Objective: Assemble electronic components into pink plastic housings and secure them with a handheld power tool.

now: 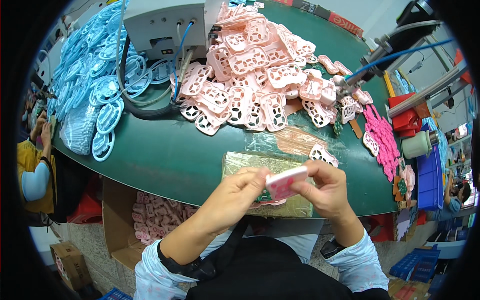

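A small pink and white plastic panel (286, 184) with darker pink shapes on its face is tilted up in front of me. My right hand (327, 189) grips its right side between thumb and fingers. My left hand (246, 186) is closed in a pinch at the panel's left edge. Just below lies another pale pink part with a green circuit board (264, 197), partly hidden by the panel and my left hand. It rests on a block wrapped in yellowish tape (235, 162) at the table's near edge.
Pale pink plastic shells (250, 60) are heaped across the green table (165, 150). Light blue plastic rings (107, 117) pile up at left, bright pink pieces (381, 142) at right. A grey machine box (162, 22) stands behind. A cardboard box (117, 220) of pink parts sits below left.
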